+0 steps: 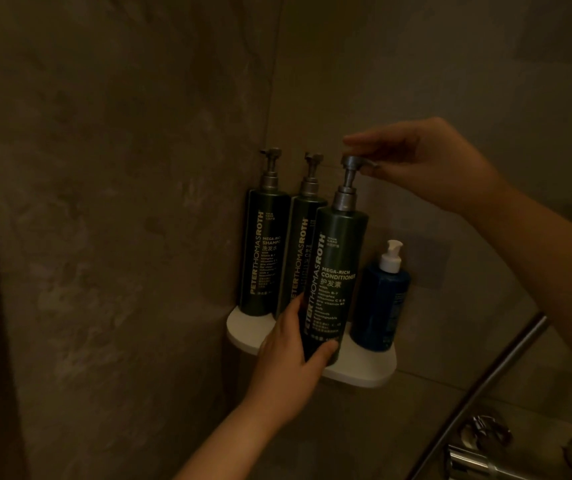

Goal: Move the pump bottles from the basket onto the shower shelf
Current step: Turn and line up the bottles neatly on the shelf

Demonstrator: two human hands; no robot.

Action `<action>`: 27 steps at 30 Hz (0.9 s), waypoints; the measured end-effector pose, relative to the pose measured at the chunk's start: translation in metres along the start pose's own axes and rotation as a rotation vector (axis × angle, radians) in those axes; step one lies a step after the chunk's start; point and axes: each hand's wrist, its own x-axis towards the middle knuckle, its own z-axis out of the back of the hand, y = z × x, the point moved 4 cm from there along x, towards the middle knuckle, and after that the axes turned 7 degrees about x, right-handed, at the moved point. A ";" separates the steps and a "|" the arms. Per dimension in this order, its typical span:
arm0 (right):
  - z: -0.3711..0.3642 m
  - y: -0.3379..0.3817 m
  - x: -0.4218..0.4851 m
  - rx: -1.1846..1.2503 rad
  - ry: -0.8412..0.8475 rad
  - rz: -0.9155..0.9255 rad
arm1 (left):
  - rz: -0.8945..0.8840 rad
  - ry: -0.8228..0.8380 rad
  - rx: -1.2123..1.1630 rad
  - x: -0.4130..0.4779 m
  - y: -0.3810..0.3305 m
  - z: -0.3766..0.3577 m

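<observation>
A dim shower corner of mottled grey-brown stone tile (111,202) fills the view, with a white corner shelf (364,370) fixed where the two walls meet. At the left of the shelf stands a dark green shampoo bottle (265,251), upright against the left wall, its metal pump on top. Just beside it, tucked into the corner, stands a second dark green bottle (303,237), partly hidden by the one in front. The left hand (284,368) comes up from below and wraps around the lower part of the conditioner bottle (338,271), thumb across its front near the base; the bottle tilts slightly and its base sits at the front edge of the shelf, though whether it rests fully there I cannot tell. The right hand (429,168) reaches in from the right and pinches the pump head (355,162) of that bottle between fingers and thumb. Right of it, a smaller blue bottle (381,306) with a white pump stands on the shelf. At lower right, a metal rail (485,386) runs diagonally above chrome fittings (478,452)
</observation>
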 end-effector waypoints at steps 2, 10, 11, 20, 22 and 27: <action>0.000 -0.001 0.000 0.007 -0.020 0.005 | -0.004 -0.023 0.026 0.000 0.000 0.000; -0.005 0.001 0.001 -0.025 -0.071 0.013 | 0.017 -0.225 0.156 0.003 -0.007 0.001; -0.005 0.001 0.002 -0.049 -0.076 0.019 | 0.025 -0.244 0.174 0.004 -0.008 0.000; -0.006 0.003 0.003 -0.158 -0.059 0.024 | -0.063 -0.175 0.092 0.000 -0.012 0.001; -0.006 0.003 0.002 -0.166 -0.059 0.027 | -0.077 -0.164 0.053 -0.001 -0.013 0.000; -0.006 0.002 0.002 -0.162 -0.060 0.028 | -0.074 -0.200 0.054 -0.002 -0.015 0.003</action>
